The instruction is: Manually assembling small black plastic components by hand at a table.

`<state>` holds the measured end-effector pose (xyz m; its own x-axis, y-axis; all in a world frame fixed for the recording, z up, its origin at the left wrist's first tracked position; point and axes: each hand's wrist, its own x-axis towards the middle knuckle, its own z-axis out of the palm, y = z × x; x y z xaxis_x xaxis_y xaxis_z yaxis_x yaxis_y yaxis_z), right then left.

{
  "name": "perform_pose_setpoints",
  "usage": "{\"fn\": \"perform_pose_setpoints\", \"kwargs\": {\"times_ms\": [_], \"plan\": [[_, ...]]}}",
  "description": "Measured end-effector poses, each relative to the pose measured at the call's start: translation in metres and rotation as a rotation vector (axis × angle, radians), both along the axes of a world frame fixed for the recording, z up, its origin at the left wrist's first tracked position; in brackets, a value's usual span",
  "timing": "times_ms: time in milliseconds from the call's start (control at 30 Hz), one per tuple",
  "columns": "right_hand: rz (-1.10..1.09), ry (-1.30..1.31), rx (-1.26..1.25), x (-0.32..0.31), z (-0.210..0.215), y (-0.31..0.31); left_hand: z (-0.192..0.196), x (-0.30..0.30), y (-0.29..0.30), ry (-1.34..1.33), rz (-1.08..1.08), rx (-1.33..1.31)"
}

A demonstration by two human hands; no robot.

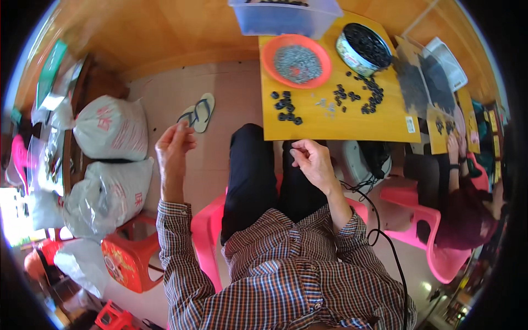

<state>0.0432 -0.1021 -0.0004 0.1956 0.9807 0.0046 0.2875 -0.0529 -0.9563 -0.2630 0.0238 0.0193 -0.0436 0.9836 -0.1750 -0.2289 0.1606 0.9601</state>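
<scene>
My left hand (176, 144) is raised to the left of my knees, away from the table, its thumb and fingertips drawn together. My right hand (313, 162) is above my right thigh, just off the table's near edge, with curled fingers. Whatever either hand may hold is too small or hidden to make out. On the yellow table (330, 129), small black round parts (286, 105) stand in short rows at the left. Loose black parts (374, 94) lie scattered at the right, and a few small silvery pins (329, 106) lie between.
Behind the parts stand an orange dish (268, 59) of silvery pins, a round tin (355, 59) of black parts and a blue plastic bin (280, 22). White sacks (110, 129) are piled at left near flip-flops (204, 113). A co-worker (465, 214) sits at right; a black cable (379, 214) hangs beside me.
</scene>
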Motion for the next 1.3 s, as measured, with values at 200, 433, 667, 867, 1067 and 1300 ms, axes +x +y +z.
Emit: {"fn": "perform_pose_setpoints", "kwargs": {"times_ms": [200,433,667,867,1067,1300], "plan": [[-0.218,-0.082,0.001,0.04,0.005,0.0,0.014,0.117,-0.018,0.239,-0.666,0.1],[-0.506,-0.517,0.216,0.095,-0.004,0.015,0.008,0.196,-0.056,0.274,-0.997,0.133],[-0.559,-0.712,0.123,0.12,-0.005,0.036,-0.007,0.228,-0.068,0.348,-1.072,0.268],[-0.542,-0.783,0.054,0.119,-0.003,0.042,-0.023,0.233,-0.078,0.214,-0.916,0.024],[-0.478,-0.739,-0.002,0.124,0.001,0.046,-0.038,0.23,-0.084,0.212,-0.934,-0.055],[-0.423,-0.148,-0.088,0.13,0.007,0.044,-0.041,0.233,-0.085,0.168,-0.928,-0.07]]}}
